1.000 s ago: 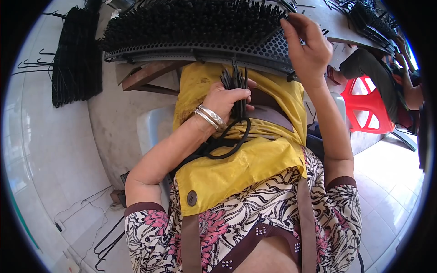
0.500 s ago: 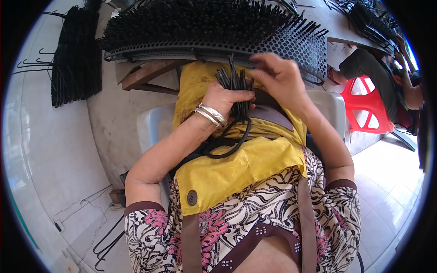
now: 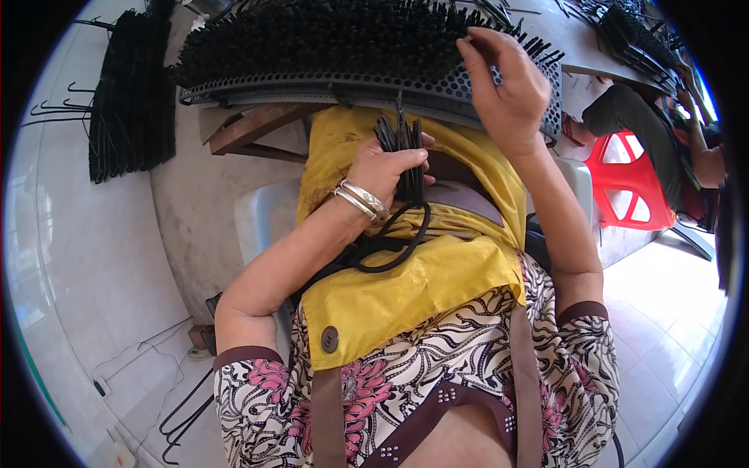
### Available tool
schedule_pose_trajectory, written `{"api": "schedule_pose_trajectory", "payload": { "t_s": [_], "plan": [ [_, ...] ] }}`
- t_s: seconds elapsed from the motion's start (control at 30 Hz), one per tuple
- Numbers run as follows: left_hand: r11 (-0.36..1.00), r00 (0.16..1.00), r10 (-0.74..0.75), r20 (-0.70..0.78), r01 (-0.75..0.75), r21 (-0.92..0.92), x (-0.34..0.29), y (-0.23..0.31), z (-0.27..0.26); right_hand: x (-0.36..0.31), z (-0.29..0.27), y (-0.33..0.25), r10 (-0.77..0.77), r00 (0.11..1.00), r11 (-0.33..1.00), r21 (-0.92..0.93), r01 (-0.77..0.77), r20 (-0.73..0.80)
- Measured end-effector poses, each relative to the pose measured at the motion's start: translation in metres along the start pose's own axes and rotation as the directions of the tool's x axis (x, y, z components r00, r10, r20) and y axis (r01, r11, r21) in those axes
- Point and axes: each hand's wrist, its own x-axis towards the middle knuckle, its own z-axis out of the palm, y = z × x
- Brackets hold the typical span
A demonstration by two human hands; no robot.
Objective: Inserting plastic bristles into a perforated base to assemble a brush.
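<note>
Rod bundle (image 3: 406,139) — long axis fore-and-aft, tips toward perforated tray (image 3: 452,90).

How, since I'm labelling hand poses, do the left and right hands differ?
The left hand grips a bundle of black strands; the right hand has thumb and fingertips close together, any hold unclear. The left is over the yellow apron; the right is at the perforated tray. The left wrist wears bangles; the right wrist is bare. Both hands are ungloved.
</note>
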Motion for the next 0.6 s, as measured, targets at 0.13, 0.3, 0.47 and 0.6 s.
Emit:
{"api": "schedule_pose_trajectory", "payload": {
  "t_s": [0.13,0.3,0.47,0.6],
  "plan": [
    [1.0,1.0,-0.001,0.002,0.001,0.005,-0.002,0.002,0.003,-0.006,0.013,0.008,-0.245,0.969,0.969,0.043,0.245,0.008],
    [0.999,1.0,-0.002,0.006,0.003,-0.038,-0.003,0.001,0.002,-0.015,0.012,0.004,-0.211,0.923,0.972,-0.027,0.232,0.322],
    [0.999,1.0,0.005,-0.028,-0.006,-0.043,-0.003,0.003,0.004,-0.018,0.003,-0.008,-0.088,0.93,0.996,0.016,0.088,0.357],
    [0.999,0.999,0.033,0.011,-0.033,0.01,-0.001,0.002,0.0,-0.032,-0.014,-0.027,0.29,0.708,0.873,0.124,-0.471,0.644]
  ]
}}
